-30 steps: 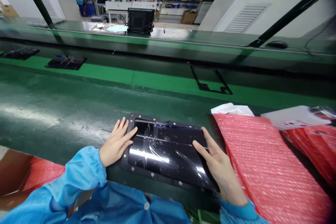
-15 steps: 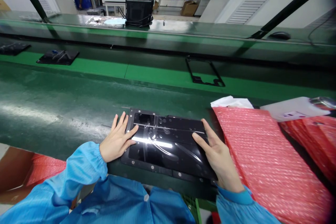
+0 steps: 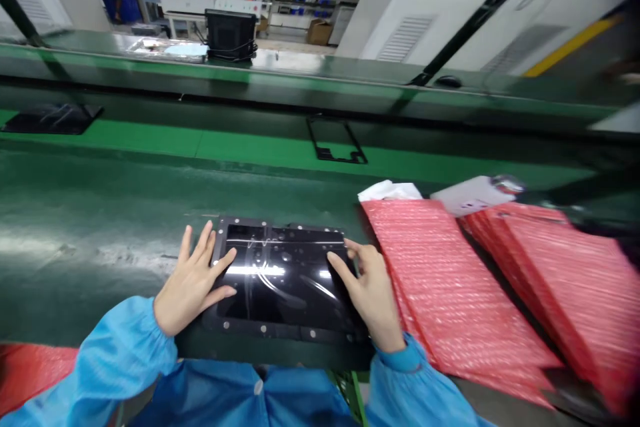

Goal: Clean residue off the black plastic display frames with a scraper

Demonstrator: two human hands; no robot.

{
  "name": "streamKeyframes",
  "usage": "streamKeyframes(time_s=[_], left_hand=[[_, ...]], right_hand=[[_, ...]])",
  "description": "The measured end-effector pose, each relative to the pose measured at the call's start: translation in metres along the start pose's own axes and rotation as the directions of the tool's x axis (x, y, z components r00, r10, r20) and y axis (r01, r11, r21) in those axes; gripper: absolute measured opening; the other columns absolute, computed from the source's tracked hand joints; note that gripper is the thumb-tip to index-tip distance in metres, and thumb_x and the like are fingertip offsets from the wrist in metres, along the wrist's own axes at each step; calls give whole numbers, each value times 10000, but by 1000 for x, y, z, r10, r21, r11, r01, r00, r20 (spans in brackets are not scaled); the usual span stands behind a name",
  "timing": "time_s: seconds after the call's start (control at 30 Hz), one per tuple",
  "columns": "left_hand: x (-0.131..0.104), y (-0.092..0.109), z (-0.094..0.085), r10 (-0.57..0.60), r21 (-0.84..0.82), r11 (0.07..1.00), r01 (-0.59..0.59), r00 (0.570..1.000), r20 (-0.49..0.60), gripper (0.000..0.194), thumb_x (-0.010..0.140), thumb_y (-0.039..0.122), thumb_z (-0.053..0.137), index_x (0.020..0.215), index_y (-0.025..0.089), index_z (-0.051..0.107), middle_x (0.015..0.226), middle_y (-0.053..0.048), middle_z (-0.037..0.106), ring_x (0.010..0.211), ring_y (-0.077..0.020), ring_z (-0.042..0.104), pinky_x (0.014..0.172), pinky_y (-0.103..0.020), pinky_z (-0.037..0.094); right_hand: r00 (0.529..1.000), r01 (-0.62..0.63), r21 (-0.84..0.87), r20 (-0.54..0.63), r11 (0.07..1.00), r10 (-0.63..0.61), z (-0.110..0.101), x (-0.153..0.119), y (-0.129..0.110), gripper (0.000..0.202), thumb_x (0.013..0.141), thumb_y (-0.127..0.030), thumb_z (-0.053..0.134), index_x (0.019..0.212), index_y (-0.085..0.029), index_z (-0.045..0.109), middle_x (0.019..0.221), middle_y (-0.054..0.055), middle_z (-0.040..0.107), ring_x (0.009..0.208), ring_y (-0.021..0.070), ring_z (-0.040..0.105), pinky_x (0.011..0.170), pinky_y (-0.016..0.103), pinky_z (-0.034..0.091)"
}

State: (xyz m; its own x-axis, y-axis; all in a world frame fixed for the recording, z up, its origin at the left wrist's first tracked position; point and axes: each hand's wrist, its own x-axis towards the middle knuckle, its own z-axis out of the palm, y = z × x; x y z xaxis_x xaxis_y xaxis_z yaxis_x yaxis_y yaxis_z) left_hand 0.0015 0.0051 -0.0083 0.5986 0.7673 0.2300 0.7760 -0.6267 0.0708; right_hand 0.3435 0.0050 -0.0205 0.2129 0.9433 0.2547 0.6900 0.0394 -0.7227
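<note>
In front of me a flat black screen panel (image 3: 295, 280) lies on the dark green bench, its glossy face up under clear film with creases and bubbles. Small round silver spots line its dark border. My left hand (image 3: 196, 278) rests at the panel's left end, fingers spread, thumb and index finger reaching onto the face. At the right end is my right hand (image 3: 371, 287), its thumb on the face and its index finger bent at the edge. The other right fingers are mostly hidden.
Red bubble-wrap pouches (image 3: 450, 280) are stacked right of the panel, beside a white bottle (image 3: 477, 195) with a metallic top. Further back, a thin black frame (image 3: 336, 140) and a dark flat panel (image 3: 53, 119) lie on the green strip. A black monitor (image 3: 231, 35) stands beyond.
My view has swung right, so the scene sits further left in the picture. My right hand's fingers have curled more at the panel's edge. The left hand stays spread on it.
</note>
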Motion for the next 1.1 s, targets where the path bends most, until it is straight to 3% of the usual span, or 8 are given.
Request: streamKeyframes(time_s=[0.1,0.23,0.37,0.53,0.63,0.9,1.0,1.1], left_hand=[[0,-2,2,32,58,998,-31,999,-22,580,879,512,565,1370,220,464,1452,-195,403,1444,-406,141,1097,-711,161],[1,-1,5,9,120,993,-1,998,-62,463,921,428,520,1340,231,500,1436,-182,440,1437,-384,198,1095,-713,161],[13,6,8,-64,186,979,81,993,-98,395,946,287,464,1335,231,506,1356,-180,531,1439,-371,202,1078,-752,102],[31,12,14,-122,152,978,140,985,-125,575,939,330,464,1465,145,322,1494,-253,327,1438,-407,162,1062,-773,57],[32,12,19,-125,113,984,139,984,-124,651,927,337,478,1499,133,243,1545,-241,210,1441,-416,131,1089,-739,85],[28,0,29,-144,50,987,150,985,-100,669,927,397,468,1512,186,221,1571,-177,187,1455,-401,72,1110,-686,132],[24,-3,30,-198,7,980,199,977,-79,652,942,432,436,1516,222,209,1577,-156,179,1457,-396,71,1104,-695,94],[14,-4,25,-213,-48,976,213,977,-11,657,954,460,411,1524,256,156,1588,-135,145,1459,-389,62,1105,-690,97]], right_hand=[[990,136,-235,53,962,-128,-11,8,9,357,940,-462,466,1068,-188,656,939,99,561,936,277,549,868,478,456],[967,249,-308,125,918,-220,-23,19,16,316,967,-295,414,1194,-225,622,993,91,552,961,269,531,860,457,456],[920,377,-360,253,853,-300,-22,23,17,415,938,-144,388,1298,-256,560,1050,90,563,958,265,515,827,447,463],[870,482,-485,364,730,-333,-18,19,19,506,897,-53,360,1379,-152,477,1066,130,591,939,283,501,766,440,456],[834,541,-485,416,687,-363,-14,18,23,531,901,-37,331,1415,-127,428,1067,139,608,923,285,504,744,439,454],[855,494,-296,337,817,-395,-6,28,19,547,913,-72,326,1427,-217,443,990,112,587,924,268,505,795,431,481],[884,412,-209,328,887,-333,-15,22,12,528,921,-82,307,1393,-233,491,1002,103,544,965,255,487,878,441,469],[915,254,-103,348,962,-204,-34,1,13,457,962,-196,358,1403,-247,469,1072,91,483,997,229,502,903,415,475]])
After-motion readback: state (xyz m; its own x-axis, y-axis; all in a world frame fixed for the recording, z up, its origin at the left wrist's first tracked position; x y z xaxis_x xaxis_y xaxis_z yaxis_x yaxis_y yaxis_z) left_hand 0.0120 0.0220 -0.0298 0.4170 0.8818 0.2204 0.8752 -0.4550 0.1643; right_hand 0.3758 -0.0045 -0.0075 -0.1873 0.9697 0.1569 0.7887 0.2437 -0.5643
